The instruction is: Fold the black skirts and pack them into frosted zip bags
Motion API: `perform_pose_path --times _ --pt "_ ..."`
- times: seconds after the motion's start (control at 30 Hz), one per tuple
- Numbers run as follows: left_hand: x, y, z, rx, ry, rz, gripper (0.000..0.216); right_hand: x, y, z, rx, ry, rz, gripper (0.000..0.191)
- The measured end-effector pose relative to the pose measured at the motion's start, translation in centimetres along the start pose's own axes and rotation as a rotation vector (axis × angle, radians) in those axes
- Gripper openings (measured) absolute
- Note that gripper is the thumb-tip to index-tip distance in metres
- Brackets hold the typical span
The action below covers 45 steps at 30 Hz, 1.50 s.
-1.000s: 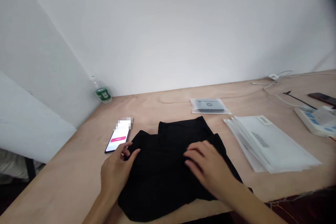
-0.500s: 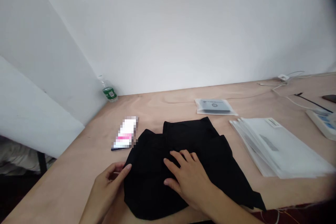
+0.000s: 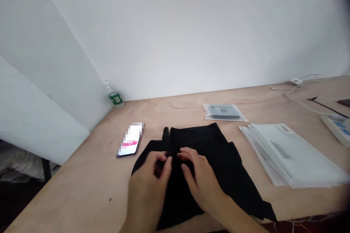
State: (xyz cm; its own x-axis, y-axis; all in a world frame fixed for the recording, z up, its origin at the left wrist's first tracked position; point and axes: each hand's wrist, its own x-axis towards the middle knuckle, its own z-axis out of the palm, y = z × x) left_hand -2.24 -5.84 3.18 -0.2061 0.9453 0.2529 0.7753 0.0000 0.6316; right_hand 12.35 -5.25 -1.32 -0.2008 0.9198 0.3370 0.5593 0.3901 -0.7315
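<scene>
A black cloth garment (image 3: pixel 218 174) lies on the table in front of me, partly folded. My left hand (image 3: pixel 149 180) pinches its left part between thumb and fingers, and a narrow fold of cloth stands up just beyond the fingertips. My right hand (image 3: pixel 201 176) rests on the middle of the garment, thumb and fingers apart and slightly bent, holding nothing. The two hands are close together. Which kind of garment it is, I cannot tell, as the hands and folds hide part of it.
On the wooden table (image 3: pixel 90 174), a phone (image 3: pixel 131 142) lies left of the garment, and a plastic bottle (image 3: pixel 116 97) stands in the corner. Behind lies a small packaged item (image 3: pixel 224 112). To the right are several frosted plastic bags (image 3: pixel 290 156), white cables (image 3: pixel 298 85) and a power strip (image 3: pixel 336 129).
My left hand has moved right and carried the garment's left edge inward, raising a fold. My right hand has shifted only slightly, its fingers a little more bent.
</scene>
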Motion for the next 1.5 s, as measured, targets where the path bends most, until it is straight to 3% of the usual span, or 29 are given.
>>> perform_pose_path --times 0.1,0.23,0.3,0.37,0.47,0.57,0.63,0.77,0.9,1.0,1.07,1.13,1.2,1.27,1.5 --pt "-1.3 1.6 2.6 0.138 -0.051 0.227 0.012 0.0 0.7 -1.5 0.050 -0.015 -0.036 0.050" --pt "-2.4 1.2 3.8 0.053 -0.021 0.397 0.020 0.3 2.1 -3.0 -0.011 -0.047 0.025 0.043" --pt "-2.5 0.5 3.3 0.013 0.021 0.310 0.028 0.4 2.5 -3.4 -0.095 -0.057 0.042 0.045" --pt "-2.2 0.0 2.6 0.046 0.030 0.135 0.035 0.3 2.8 -3.6 -0.201 -0.080 0.049 0.047" --pt "-1.7 -0.4 2.3 0.138 -0.091 -0.066 0.046 -0.2 3.2 -3.5 -0.341 -0.109 0.052 0.045" --pt "-1.3 -0.4 3.4 0.158 -0.220 -0.153 0.058 -0.6 3.6 -3.1 -0.434 -0.116 0.035 0.041" --pt "-1.1 -0.3 4.3 0.112 -0.229 -0.210 0.065 -0.7 3.6 -2.9 -0.471 -0.117 0.035 0.042" --pt "-0.8 -0.4 4.8 -0.086 -0.083 -0.278 0.068 -0.6 2.9 -2.9 -0.447 -0.106 0.015 0.045" --pt "-0.2 -0.8 2.8 -0.222 0.175 -0.280 0.068 -0.5 1.5 -2.8 -0.345 -0.047 -0.021 0.043" --pt "-0.1 -0.7 2.2 -0.272 0.335 -0.195 0.066 -0.5 1.0 -2.5 -0.318 -0.039 0.025 0.036" --pt "-0.4 -0.4 3.0 -0.254 0.368 -0.044 0.060 -0.6 1.3 -2.4 -0.287 -0.049 0.110 0.033" --pt "-1.1 -0.2 4.3 -0.211 0.298 0.223 0.050 -0.7 1.8 -2.5 -0.208 -0.029 0.224 0.032" --pt "-1.8 -0.3 5.6 -0.135 0.153 0.507 0.047 -0.8 2.4 -2.7 -0.095 0.024 0.338 0.035" --pt "-2.4 -0.7 6.4 -0.040 0.043 0.657 0.048 -0.8 2.8 -3.0 0.010 0.061 0.418 0.038" --pt "-3.2 -2.5 5.7 0.022 0.081 0.569 0.033 -0.4 2.9 -2.7 0.085 0.093 0.419 0.043"
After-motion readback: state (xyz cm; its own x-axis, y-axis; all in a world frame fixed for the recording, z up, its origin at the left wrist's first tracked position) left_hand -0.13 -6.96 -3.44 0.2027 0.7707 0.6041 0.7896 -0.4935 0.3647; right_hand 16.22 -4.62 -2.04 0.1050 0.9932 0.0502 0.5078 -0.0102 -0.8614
